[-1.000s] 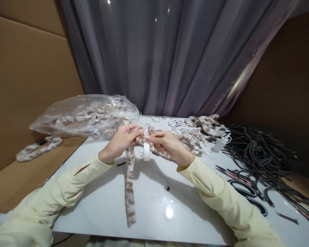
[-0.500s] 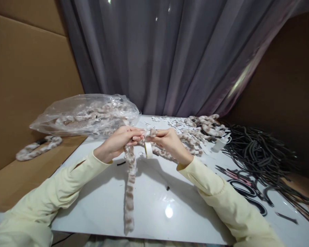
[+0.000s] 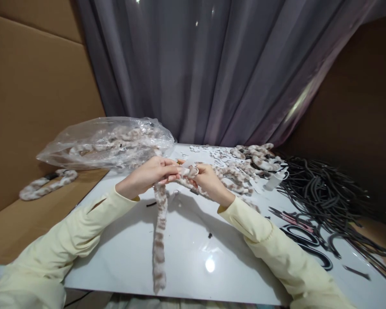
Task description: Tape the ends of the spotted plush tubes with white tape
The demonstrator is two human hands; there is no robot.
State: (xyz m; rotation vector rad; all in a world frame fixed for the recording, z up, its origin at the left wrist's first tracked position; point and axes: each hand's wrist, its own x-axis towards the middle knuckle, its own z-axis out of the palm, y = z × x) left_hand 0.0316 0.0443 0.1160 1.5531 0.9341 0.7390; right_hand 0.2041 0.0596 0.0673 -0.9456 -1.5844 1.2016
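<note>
A long brown-and-white furry strip (image 3: 160, 240) hangs from my left hand (image 3: 149, 175) toward the near edge of the white table. My left fingers are closed on its upper end, above the middle of the table. My right hand (image 3: 209, 183) meets it from the right, fingers closed around a small roll of tape (image 3: 194, 172). A pale piece of tape seems to stretch between the hands at the strip's end. The fingers partly hide the roll and the strip's end.
A clear plastic bag (image 3: 93, 139) of furry pieces lies at the back left, a furry loop (image 3: 48, 184) before it. On the right are more furry pieces (image 3: 259, 156), a small white bottle (image 3: 274, 180), scissors (image 3: 304, 240), pink-handled snips (image 3: 292, 219) and black cords (image 3: 321, 184).
The tape roll, which hung below my fingers, has come up into my right hand. That hand has turned around it, while my left hand keeps its grip on the furry strip.
</note>
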